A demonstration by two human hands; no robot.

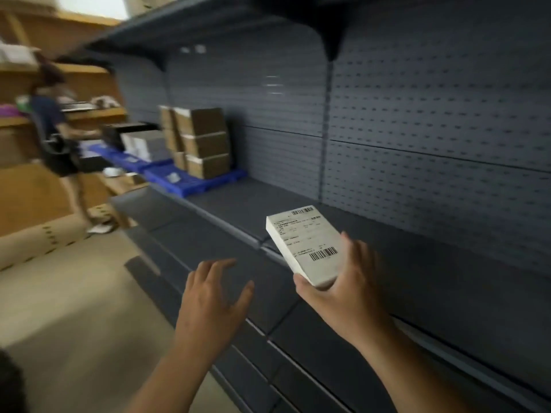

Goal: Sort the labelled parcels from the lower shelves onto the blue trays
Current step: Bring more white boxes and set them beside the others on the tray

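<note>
**Parcel held label-up, well short of the trays**

The right hand [343, 293] grips 1 white labelled parcel [307, 245] by its lower end, above the front edge of the grey shelf [238, 204]. The label faces up, probably so it can be read for sorting. The left hand [213, 296] hovers empty with its fingers spread, perhaps ready to steady the parcel. The blue trays [193, 181] sit at the shelf's far left end, 1 carrying stacked brown boxes [205, 144].

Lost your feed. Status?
Right hand holds white labelled parcel. Left hand open, empty. Blue trays ahead on shelf, brown boxes stacked on nearest. Bare shelf between.
</note>
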